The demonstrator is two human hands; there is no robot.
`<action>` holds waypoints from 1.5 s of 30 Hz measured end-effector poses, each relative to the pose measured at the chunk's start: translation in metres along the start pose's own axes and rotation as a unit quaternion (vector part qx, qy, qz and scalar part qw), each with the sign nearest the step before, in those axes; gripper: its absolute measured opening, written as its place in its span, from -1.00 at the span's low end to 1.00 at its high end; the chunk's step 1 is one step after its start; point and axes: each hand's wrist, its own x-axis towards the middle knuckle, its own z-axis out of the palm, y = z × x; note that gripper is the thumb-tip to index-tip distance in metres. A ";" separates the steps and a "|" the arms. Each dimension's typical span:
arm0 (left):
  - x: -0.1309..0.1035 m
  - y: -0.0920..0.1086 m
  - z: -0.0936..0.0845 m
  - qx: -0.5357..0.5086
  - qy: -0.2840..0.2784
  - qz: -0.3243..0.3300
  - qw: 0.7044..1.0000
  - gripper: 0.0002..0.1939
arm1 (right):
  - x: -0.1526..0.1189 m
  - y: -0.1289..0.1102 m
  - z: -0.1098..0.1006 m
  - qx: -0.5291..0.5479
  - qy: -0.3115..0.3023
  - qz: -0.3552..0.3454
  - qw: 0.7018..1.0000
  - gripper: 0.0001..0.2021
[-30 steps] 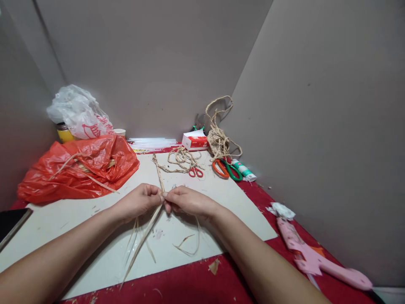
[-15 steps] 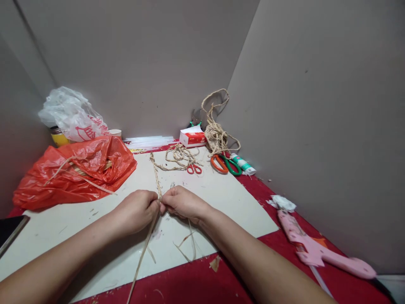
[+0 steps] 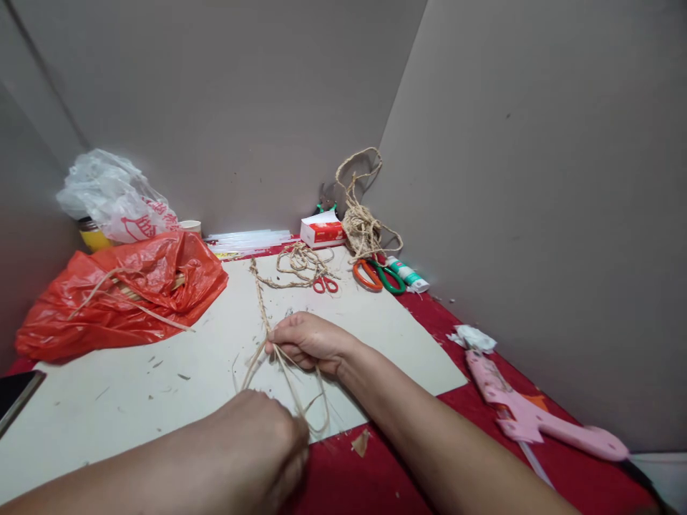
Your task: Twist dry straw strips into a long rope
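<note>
A braided straw cord [image 3: 260, 299] runs down the white board [image 3: 204, 372] and ends at my right hand [image 3: 308, 342], whose thumb and fingers pinch it. Loose straw strands [image 3: 293, 386] spread out below the pinch. Nearer to me, my left hand [image 3: 268, 436] is closed and slightly blurred at the board's front edge. Strands run down toward it, but its fingertips are turned away, so what they hold is hidden. The cord's far part joins a loose coil [image 3: 300, 263] beside small red-handled scissors [image 3: 325, 285].
On the left lie a red plastic bag [image 3: 129, 286] and a dark device [image 3: 18, 393]. Behind are white sticks [image 3: 250, 240], a tissue box [image 3: 322, 232] and a rope bundle [image 3: 363, 229]. Large scissors [image 3: 394, 280], a tube [image 3: 408, 275] and a pink glue gun [image 3: 537, 422] lie right.
My left hand has left the pinch point beside my right hand and moved down toward me. The strands below the braid have spread apart. My right hand keeps its pinch.
</note>
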 end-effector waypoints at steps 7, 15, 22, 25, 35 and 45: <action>0.027 -0.047 -0.019 -0.470 0.435 -0.133 0.756 -0.74 | -0.004 -0.005 -0.008 0.016 -0.041 -0.018 0.999 -0.87; 0.036 -0.059 -0.007 -0.592 0.123 -0.132 0.786 -0.79 | -0.005 -0.005 -0.011 -0.015 -0.057 -0.045 0.997 -0.83; 0.035 -0.066 -0.016 -0.489 0.140 -0.156 0.847 -0.80 | -0.007 -0.007 -0.012 -0.116 -0.028 -0.047 0.992 -0.84; 0.035 -0.068 -0.014 -0.458 0.135 -0.145 0.867 -0.76 | -0.007 -0.006 -0.011 -0.185 0.001 -0.057 0.981 -0.82; 0.040 -0.076 -0.006 -0.475 0.108 -0.154 0.860 -0.67 | -0.012 -0.005 0.003 -0.506 0.132 -0.128 0.842 -0.79; 0.043 -0.076 -0.003 -0.527 0.122 -0.143 0.829 -0.75 | -0.029 -0.014 0.012 -0.564 0.150 -0.124 0.803 -0.75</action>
